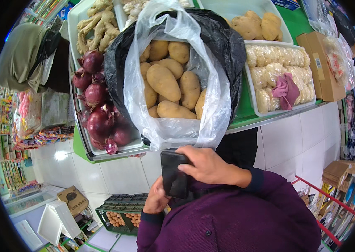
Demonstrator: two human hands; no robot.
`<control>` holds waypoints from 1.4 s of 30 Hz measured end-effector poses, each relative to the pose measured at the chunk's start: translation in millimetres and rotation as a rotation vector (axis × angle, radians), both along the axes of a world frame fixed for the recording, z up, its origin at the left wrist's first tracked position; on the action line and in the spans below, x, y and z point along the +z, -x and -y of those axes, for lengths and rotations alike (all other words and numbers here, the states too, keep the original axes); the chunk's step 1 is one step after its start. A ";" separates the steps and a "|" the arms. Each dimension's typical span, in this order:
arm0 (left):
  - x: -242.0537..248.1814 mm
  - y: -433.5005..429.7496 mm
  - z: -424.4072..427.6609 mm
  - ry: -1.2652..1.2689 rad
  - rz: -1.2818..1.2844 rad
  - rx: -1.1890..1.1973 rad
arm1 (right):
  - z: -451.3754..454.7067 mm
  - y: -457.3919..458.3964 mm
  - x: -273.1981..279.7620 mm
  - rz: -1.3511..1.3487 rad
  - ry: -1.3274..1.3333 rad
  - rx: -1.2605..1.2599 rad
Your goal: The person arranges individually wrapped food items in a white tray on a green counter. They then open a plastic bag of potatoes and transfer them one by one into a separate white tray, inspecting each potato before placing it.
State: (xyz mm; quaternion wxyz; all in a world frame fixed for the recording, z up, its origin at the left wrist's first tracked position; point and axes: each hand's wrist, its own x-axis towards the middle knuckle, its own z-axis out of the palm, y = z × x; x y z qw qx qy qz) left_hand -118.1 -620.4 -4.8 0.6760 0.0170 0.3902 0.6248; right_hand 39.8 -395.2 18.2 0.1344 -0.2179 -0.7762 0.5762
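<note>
A dark smartphone (175,176) is held between my two hands, just below the edge of a green produce stand. My left hand (158,196) grips its lower left side. My right hand (204,165) lies over its upper right, with thumb and forefinger on it. Beyond the phone, a white plastic bag (177,132) sits open inside a black plastic bag (228,44), and potatoes (164,82) fill it. Red onions (100,123) lie in a tray left of the bags. Ginger (97,28) is at the upper left.
At right, a white tray (256,111) holds plastic-wrapped pale food with a purple cloth (287,90) on top. A cardboard box (317,67) stands beside it. More potatoes (256,25) lie in a tray behind. Egg crates (120,204) and a foam box (56,220) are at the lower left.
</note>
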 end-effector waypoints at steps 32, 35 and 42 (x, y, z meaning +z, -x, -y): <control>-55.7 -1.3 73.6 0.108 -2.261 -0.514 | -133.6 87.9 -0.8 -0.022 -0.727 -0.268; -55.6 -9.1 60.9 0.175 -2.269 -0.528 | -130.6 94.3 -8.2 0.020 -0.750 -0.251; -13.2 0.0 83.7 0.202 -2.024 -0.681 | -124.5 100.2 -17.0 0.034 -0.698 -0.275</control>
